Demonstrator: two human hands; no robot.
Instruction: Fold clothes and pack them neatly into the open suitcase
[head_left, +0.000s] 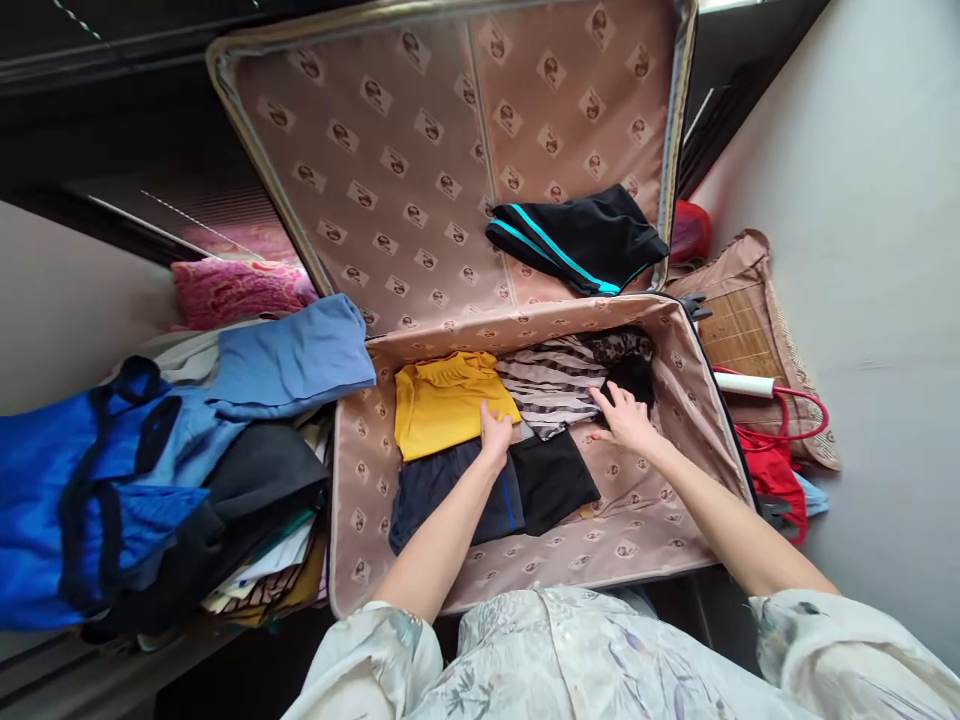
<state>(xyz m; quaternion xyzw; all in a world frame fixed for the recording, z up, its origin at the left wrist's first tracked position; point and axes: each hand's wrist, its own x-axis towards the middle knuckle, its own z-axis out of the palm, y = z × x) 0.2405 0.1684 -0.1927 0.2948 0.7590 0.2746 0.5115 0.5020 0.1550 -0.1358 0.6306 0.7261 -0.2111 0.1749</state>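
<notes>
Pink-brown printed fabric lines the suitcase (645,545), which lies open with its lid (405,190) raised at twelve o'clock. Counting from the middle of the base, a heap of clothes (274,465) sits outside at nine, a bright blue bag (37,490) at its far end. Between twelve and one, a black garment with turquoise stripes (630,235) rests against the lid. Inside the base lie a folded navy garment (431,490) at eight, a yellow garment (442,405) at ten, a striped garment (544,370) at twelve and a plain black garment (559,490) near five. Towards ten, the left hand (496,433) is partly open at the yellow garment's edge, thumb apart; whether it pinches the cloth, I cannot tell. Between two and three, the right hand (628,420) is loosely spread, gripping nothing, fingertips at the striped garment's edge.
</notes>
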